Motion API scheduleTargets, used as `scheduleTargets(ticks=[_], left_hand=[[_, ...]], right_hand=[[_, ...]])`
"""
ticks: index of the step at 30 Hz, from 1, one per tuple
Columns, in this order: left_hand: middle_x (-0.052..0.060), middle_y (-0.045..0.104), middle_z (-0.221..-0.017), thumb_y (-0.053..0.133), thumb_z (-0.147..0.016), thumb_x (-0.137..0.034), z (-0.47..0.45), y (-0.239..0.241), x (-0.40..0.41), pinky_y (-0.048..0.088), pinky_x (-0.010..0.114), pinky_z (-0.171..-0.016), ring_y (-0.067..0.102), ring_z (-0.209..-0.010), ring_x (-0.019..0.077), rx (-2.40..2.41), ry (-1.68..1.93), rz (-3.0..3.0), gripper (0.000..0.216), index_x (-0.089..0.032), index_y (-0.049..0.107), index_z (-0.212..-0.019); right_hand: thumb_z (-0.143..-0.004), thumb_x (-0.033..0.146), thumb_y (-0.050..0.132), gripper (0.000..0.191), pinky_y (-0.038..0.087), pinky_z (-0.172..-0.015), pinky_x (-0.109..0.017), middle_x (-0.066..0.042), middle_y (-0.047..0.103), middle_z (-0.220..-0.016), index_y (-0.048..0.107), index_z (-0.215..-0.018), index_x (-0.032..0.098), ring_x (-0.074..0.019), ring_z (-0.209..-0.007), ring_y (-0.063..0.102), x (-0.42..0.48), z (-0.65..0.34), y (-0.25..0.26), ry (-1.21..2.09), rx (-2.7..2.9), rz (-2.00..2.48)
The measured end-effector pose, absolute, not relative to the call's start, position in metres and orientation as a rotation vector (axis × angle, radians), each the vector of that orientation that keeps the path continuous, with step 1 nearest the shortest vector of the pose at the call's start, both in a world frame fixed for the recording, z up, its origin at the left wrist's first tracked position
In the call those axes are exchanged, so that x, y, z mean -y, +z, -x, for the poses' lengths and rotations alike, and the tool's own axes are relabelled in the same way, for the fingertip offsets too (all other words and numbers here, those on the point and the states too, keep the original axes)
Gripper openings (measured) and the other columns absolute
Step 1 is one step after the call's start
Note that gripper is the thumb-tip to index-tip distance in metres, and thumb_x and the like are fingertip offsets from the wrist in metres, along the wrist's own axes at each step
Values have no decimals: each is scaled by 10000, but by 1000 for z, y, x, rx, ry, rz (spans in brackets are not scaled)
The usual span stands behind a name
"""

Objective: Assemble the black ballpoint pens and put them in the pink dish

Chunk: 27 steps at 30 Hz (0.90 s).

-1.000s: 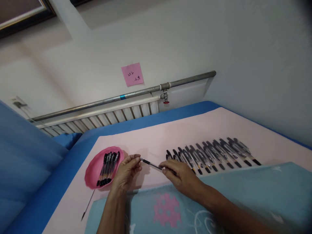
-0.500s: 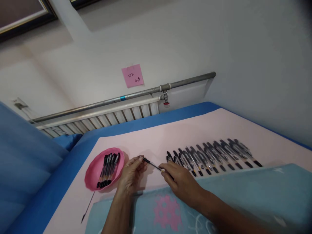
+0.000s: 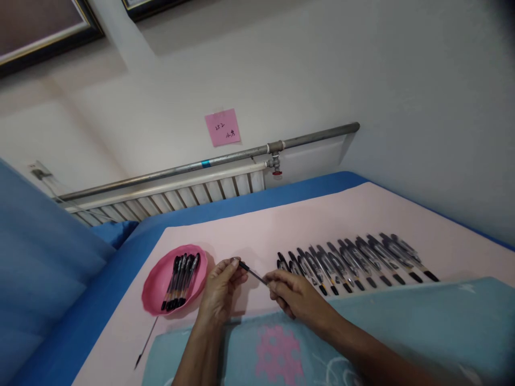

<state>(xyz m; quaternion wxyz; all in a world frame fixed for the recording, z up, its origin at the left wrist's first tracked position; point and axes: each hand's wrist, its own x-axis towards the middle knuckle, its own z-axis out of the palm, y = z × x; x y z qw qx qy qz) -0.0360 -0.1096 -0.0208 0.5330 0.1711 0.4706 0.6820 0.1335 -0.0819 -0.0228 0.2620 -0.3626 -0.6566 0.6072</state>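
A slim black-and-clear pen (image 3: 254, 274) spans the gap between my two hands. My left hand (image 3: 222, 279) pinches its black end, and my right hand (image 3: 295, 292) grips the other end, which the fingers partly hide. Left of my left hand stands a pink scalloped bowl (image 3: 152, 284) with several black-ended pens (image 3: 179, 281) lying side by side in it. A thin pen refill (image 3: 145, 343) lies on the surface just below the bowl. To the right of my right hand, many similar pens (image 3: 354, 260) are laid out in a slanting row.
The pens lie on a pale pink sheet (image 3: 225, 236) over a blue cover (image 3: 249, 197). A teal cloth (image 3: 402, 316) with a pink pattern lies along the near side. Behind are a white radiator (image 3: 193, 194), a metal pipe (image 3: 233, 155) and a pink note (image 3: 222, 127). A blue curtain (image 3: 36, 279) hangs at left.
The right-hand fingers have closed further over their end of the pen, and less of that end shows. The view has shifted slightly; the bowl and the row of pens stay put.
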Motion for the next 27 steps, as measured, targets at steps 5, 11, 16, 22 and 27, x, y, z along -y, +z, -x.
scheduleTargets(ticks=[5,11,16,22,27], left_hand=[[10,646,-639,727,-594,-152,36,-22,109,516,228,-604,617,-596,110,-1141,1664,-336,176,-118,608,-718],[21,657,-661,680,-639,-113,41,-24,109,523,242,-607,633,-616,126,-1112,1677,-304,129,-114,612,-748],[23,658,-651,629,-681,-79,43,-23,109,522,233,-584,633,-595,122,-1131,1690,-251,74,-111,609,-745],[21,650,-620,625,-686,-76,44,-22,109,523,232,-569,636,-590,130,-1144,1692,-234,68,-109,604,-742],[27,653,-636,633,-682,-86,45,-23,108,524,232,-568,638,-595,133,-1133,1688,-254,68,-105,602,-739]], right_hand=[[-705,196,540,159,364,-571,-224,5,525,-740,529,-864,195,-128,-671,498,82,-134,-21,1139,1990,1030],[-823,263,426,140,368,-593,-242,-5,556,-717,546,-843,194,-138,-663,521,80,-138,-20,1017,2082,971],[-758,176,493,121,354,-604,-237,-17,568,-834,526,-872,199,-135,-697,514,81,-139,-23,891,2142,994],[-822,259,450,174,349,-588,-239,-21,572,-826,509,-977,209,-138,-680,516,79,-142,-25,892,2172,985],[-845,231,396,123,328,-569,-237,-18,567,-767,512,-822,198,-137,-672,513,78,-142,-25,818,2207,1002]])
